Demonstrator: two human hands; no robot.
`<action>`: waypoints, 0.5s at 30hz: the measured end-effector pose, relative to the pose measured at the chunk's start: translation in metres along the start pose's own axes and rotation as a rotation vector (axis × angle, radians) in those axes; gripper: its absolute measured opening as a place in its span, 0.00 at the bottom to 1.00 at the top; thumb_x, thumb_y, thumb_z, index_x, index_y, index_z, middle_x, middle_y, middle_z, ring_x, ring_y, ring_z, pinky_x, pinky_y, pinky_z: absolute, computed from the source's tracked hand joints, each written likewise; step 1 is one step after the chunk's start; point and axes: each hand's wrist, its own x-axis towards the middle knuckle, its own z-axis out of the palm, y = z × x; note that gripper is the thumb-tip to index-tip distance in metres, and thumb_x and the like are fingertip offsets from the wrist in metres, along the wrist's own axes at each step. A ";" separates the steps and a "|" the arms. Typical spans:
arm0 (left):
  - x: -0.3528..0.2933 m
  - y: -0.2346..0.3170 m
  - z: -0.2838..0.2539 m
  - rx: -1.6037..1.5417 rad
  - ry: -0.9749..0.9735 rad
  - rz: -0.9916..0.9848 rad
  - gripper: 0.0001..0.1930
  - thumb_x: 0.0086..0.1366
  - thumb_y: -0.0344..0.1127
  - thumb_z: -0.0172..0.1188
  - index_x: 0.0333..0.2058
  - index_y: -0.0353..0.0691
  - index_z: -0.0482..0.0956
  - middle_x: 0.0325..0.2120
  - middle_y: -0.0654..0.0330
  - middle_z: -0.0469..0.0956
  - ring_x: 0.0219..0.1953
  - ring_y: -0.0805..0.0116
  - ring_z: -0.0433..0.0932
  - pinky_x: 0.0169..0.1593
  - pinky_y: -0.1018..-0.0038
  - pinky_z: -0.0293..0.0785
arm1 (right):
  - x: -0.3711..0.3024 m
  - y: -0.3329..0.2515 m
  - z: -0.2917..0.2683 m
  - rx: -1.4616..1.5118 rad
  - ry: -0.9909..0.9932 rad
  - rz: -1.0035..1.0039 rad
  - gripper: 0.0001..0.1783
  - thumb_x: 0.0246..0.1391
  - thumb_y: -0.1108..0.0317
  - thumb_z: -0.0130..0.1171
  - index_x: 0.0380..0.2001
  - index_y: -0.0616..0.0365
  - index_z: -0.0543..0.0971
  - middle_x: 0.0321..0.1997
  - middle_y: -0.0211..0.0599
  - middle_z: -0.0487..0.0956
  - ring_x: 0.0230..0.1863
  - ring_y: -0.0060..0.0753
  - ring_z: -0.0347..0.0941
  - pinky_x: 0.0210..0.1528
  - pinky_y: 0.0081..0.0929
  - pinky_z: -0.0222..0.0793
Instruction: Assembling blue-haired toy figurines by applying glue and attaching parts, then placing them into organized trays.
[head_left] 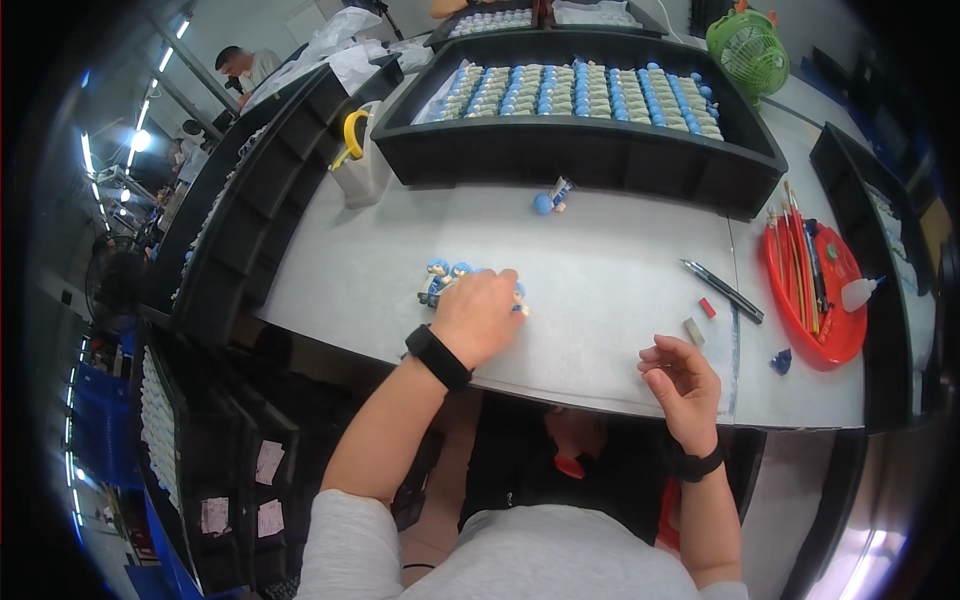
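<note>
Small blue-haired figurines point(437, 270) stand close together on the left part of the white tabletop. My left hand point(478, 315), with a black band at the wrist, is closed over part of this group. Figurines show on both sides of it, and its fingertips are partly hidden. A single figurine point(557, 194) lies apart on its side, near the big black tray. By the table's front edge, my right hand point(685, 390) is raised with fingers loosely curved and apart, holding nothing. A grey eraser-like block point(694, 331) and a small red piece point(708, 307) lie just beyond it.
A deep black tray point(580, 160) of figurines in rows spans the back. Right of the black pen point(722, 290) sits a red dish point(845, 345) with brushes and a small bottle. A holder point(362, 180) with yellow-handled scissors stands left; a green fan point(748, 55), back right.
</note>
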 end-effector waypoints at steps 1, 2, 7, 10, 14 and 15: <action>0.002 -0.003 -0.003 0.132 -0.084 -0.036 0.20 0.49 0.39 0.60 0.40 0.36 0.73 0.27 0.50 0.74 0.36 0.54 0.74 0.39 0.65 0.69 | 0.000 0.000 -0.001 0.002 0.005 -0.004 0.21 0.46 0.75 0.59 0.45 0.65 0.69 0.38 0.38 0.75 0.39 0.26 0.72 0.44 0.22 0.67; 0.004 -0.004 -0.005 0.137 -0.084 -0.029 0.20 0.49 0.39 0.60 0.40 0.36 0.73 0.27 0.50 0.74 0.36 0.54 0.74 0.39 0.65 0.69 | 0.001 0.001 -0.001 0.017 -0.006 -0.004 0.20 0.46 0.75 0.59 0.45 0.65 0.69 0.38 0.38 0.75 0.39 0.26 0.72 0.44 0.22 0.67; 0.053 -0.001 -0.016 0.035 0.002 0.044 0.21 0.50 0.42 0.60 0.39 0.33 0.75 0.31 0.46 0.74 0.37 0.50 0.73 0.41 0.64 0.69 | 0.003 0.000 -0.001 -0.001 -0.007 -0.017 0.19 0.47 0.74 0.59 0.44 0.66 0.70 0.36 0.37 0.75 0.38 0.24 0.72 0.44 0.20 0.67; 0.115 0.006 -0.025 0.124 -0.146 -0.018 0.22 0.50 0.47 0.61 0.33 0.29 0.76 0.28 0.42 0.76 0.35 0.49 0.75 0.39 0.65 0.71 | 0.002 0.002 0.000 -0.029 0.004 -0.019 0.19 0.47 0.74 0.59 0.44 0.66 0.70 0.36 0.38 0.76 0.38 0.24 0.72 0.44 0.20 0.68; 0.149 0.006 -0.015 0.174 -0.225 -0.201 0.23 0.48 0.47 0.63 0.31 0.28 0.76 0.34 0.45 0.76 0.39 0.53 0.76 0.42 0.67 0.71 | -0.001 0.001 0.003 -0.063 0.015 -0.034 0.18 0.47 0.73 0.59 0.43 0.66 0.71 0.35 0.38 0.76 0.38 0.24 0.72 0.43 0.21 0.68; 0.152 0.006 -0.014 0.171 -0.220 -0.191 0.23 0.48 0.47 0.63 0.31 0.28 0.76 0.34 0.45 0.76 0.39 0.53 0.76 0.42 0.67 0.71 | -0.001 -0.001 0.005 -0.073 0.034 -0.041 0.17 0.47 0.73 0.59 0.42 0.67 0.72 0.33 0.37 0.77 0.37 0.24 0.73 0.43 0.21 0.69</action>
